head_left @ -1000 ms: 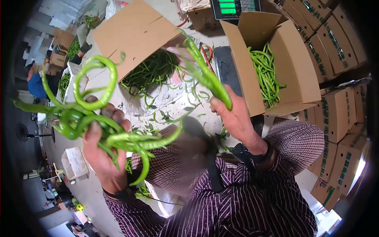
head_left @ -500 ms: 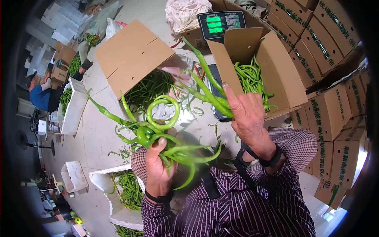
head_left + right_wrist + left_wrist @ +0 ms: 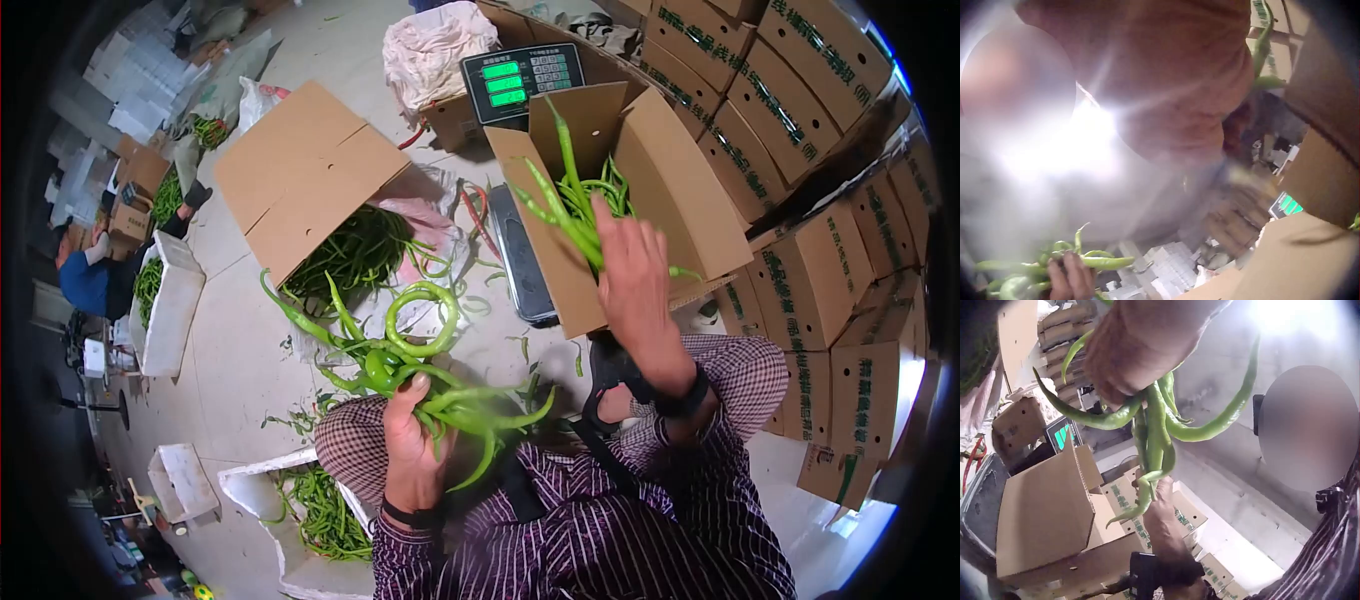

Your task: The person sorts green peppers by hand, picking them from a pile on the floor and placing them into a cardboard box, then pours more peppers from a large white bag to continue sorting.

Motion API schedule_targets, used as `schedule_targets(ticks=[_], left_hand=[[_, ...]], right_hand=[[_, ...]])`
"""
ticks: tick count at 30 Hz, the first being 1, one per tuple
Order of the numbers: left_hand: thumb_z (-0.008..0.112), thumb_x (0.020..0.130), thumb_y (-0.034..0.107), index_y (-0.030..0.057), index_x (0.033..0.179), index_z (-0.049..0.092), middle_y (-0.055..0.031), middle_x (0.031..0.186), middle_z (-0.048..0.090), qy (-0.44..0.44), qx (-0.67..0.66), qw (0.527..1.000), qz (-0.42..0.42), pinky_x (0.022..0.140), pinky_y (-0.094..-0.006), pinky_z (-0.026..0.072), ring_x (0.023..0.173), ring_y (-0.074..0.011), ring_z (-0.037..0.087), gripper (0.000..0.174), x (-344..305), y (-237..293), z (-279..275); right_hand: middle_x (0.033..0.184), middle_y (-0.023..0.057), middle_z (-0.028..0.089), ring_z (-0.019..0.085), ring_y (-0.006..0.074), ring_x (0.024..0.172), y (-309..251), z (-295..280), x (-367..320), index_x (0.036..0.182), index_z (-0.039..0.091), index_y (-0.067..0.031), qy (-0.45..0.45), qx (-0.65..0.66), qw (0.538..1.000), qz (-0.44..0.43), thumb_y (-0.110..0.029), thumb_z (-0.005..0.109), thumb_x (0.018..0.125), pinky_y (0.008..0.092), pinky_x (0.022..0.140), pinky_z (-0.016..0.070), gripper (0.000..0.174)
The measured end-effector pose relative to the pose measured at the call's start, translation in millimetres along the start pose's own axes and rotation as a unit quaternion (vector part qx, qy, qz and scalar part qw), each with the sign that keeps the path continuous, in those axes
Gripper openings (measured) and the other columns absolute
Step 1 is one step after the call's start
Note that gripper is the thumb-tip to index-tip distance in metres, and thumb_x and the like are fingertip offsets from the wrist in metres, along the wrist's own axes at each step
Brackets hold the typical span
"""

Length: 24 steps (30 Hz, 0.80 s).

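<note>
Nearest us, our left hand (image 3: pixel 412 445) has its thumb and fingers clamped on a tangled green pepper bunch (image 3: pixel 381 370). Our right hand (image 3: pixel 640 300) grips a few long peppers (image 3: pixel 578 235) at the open carton (image 3: pixel 685 190), fingertips partly hidden. More peppers lie inside; the scale display (image 3: pixel 522 80) stands beyond. We judge it best to hold lightly, sparing thin stems, and keep long tips clear of the carton's flaps.
</note>
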<state>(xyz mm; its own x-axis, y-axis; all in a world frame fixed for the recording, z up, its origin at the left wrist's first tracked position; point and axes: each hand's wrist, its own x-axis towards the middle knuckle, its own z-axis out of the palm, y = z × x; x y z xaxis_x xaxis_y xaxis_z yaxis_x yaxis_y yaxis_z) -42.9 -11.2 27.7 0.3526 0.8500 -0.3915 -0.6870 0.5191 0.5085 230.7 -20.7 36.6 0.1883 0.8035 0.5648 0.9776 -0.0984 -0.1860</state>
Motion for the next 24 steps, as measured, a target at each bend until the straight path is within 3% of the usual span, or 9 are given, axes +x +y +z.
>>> schedule_targets(ticks=[5,6,9,12,16,20,21,22,24], left_hand=[[0.061,0.084,0.011,0.0073,0.118,0.048,-0.0115,0.097,0.056,-0.009,-0.006,1.0,-0.019,0.08,-0.0421,0.0508,0.091,-0.0261,0.055,0.036,6,-9,-9],[0.061,0.084,0.011,0.0073,0.118,0.048,-0.0115,0.097,0.056,-0.009,-0.01,1.0,-0.022,0.08,-0.0421,0.0508,0.091,-0.0261,0.055,0.036,6,-11,-9],[0.061,0.084,0.01,0.0059,0.116,0.049,-0.0109,0.097,0.056,-0.01,-0.011,1.0,-0.013,0.08,-0.041,0.0509,0.089,-0.0252,0.055,0.034,8,-16,-8],[0.06,0.084,0.007,0.0039,0.116,0.05,-0.0105,0.098,0.057,0.014,-0.006,1.0,-0.019,0.082,-0.04,0.051,0.089,-0.0249,0.057,0.034,16,-29,-28],[0.06,0.085,0.006,0.0023,0.114,0.052,-0.0114,0.099,0.061,0.041,0.034,0.998,-0.018,0.086,-0.0403,0.0514,0.092,-0.0264,0.061,0.031,19,-34,-23],[0.06,0.086,0.006,-0.0011,0.108,0.055,-0.0094,0.091,0.063,0.072,0.028,0.997,-0.02,0.073,-0.0345,0.0564,0.078,-0.0212,0.064,0.024,23,-38,-26],[0.06,0.086,0.006,-0.0014,0.107,0.056,-0.0086,0.089,0.063,0.072,0.027,0.997,-0.014,0.071,-0.0336,0.0568,0.076,-0.0201,0.065,0.023,24,-38,-28],[0.061,0.086,0.008,-0.0001,0.111,0.055,-0.0091,0.095,0.063,0.038,0.011,0.999,-0.021,0.075,-0.0342,0.0556,0.081,-0.0189,0.063,0.028,28,-42,-49],[0.062,0.085,0.009,0.0007,0.113,0.054,-0.0095,0.096,0.062,0.029,-0.001,0.999,-0.02,0.076,-0.0356,0.0547,0.083,-0.0197,0.062,0.029,24,-39,-46]], right_hand=[[0.112,0.011,0.059,0.058,0.0258,0.098,39,13,5,0.128,0.05,-0.0018,0.038,-0.019,0.999,0.031,-0.005,0.059,0.082,0.0377,0.086,0.0439,0.047],[0.106,0.0099,0.061,0.058,0.0205,0.086,39,8,6,0.128,0.049,-0.0015,-0.034,0.223,0.963,0.148,-0.01,0.059,0.086,0.0329,0.075,0.0452,0.044],[0.09,0.0071,0.063,0.045,0.0052,0.054,26,-22,17,0.13,0.047,-0.001,-0.142,0.553,0.782,0.249,-0.029,0.053,0.097,0.019,0.049,0.0367,0.043],[0.081,0.0053,0.058,0.034,0.0045,0.052,6,-23,26,0.127,0.046,0.0002,-0.226,0.814,0.449,0.292,-0.039,0.038,0.101,0.0176,0.047,0.0296,0.047],[0.082,0.0063,0.06,0.036,0.0057,0.054,-22,-6,36,0.12,0.048,0.0003,-0.23,0.874,0.308,0.297,-0.034,0.037,0.102,0.0191,0.047,0.0299,0.04],[0.079,0.0015,0.047,0.027,0.0036,0.051,-79,0,55,0.117,0.048,0.0022,-0.271,0.854,0.331,0.296,-0.028,0.039,0.102,0.018,0.047,0.0269,0.035],[0.089,0.0056,0.053,0.036,0.0061,0.056,-110,-10,64,0.117,0.049,0.002,-0.321,0.831,0.379,0.252,-0.022,0.044,0.099,0.0214,0.05,0.033,0.031],[0.108,0.0111,0.057,0.056,0.0141,0.077,-150,-16,61,0.119,0.05,0.0023,-0.351,0.718,0.587,0.128,-0.02,0.047,0.096,0.0292,0.066,0.0469,0.033],[0.109,0.0127,0.058,0.057,0.0173,0.084,-181,-33,66,0.12,0.051,0.0017,-0.348,0.702,0.619,0.053,-0.025,0.048,0.095,0.0312,0.073,0.0464,0.037]])
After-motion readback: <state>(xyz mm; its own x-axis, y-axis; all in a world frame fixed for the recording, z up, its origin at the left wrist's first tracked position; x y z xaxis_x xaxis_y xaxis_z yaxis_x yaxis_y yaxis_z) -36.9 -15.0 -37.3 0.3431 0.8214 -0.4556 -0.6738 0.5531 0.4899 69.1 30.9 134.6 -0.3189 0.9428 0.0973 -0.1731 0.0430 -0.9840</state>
